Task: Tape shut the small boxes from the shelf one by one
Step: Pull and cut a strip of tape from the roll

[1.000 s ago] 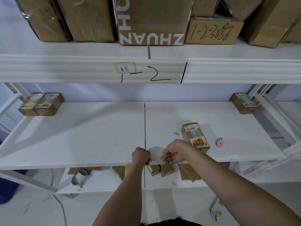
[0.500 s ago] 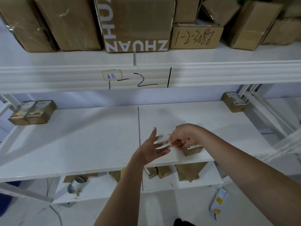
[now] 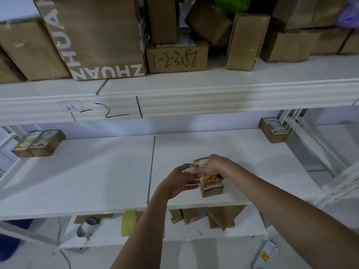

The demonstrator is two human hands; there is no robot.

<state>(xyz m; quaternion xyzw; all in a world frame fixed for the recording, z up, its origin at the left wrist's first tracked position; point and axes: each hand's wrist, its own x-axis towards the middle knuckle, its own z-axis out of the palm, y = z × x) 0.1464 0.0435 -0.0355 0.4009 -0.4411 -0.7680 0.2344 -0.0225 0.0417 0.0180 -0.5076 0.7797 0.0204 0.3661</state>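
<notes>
White shelf (image 3: 97, 171), small box (image 3: 211, 186) near front edge

Big carton (image 3: 101, 37): ZHUAN, upside down
Small carton (image 3: 175, 58): 1-2-3088, handwritten, upside down
Shelf beam (image 3: 213, 98): 1-2, in marker

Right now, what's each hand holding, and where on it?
A strip of clear tape stretches between the hands: left hand at its left end, right hand pinching the other end over the small box. Exact finger contact is blurred.
</notes>
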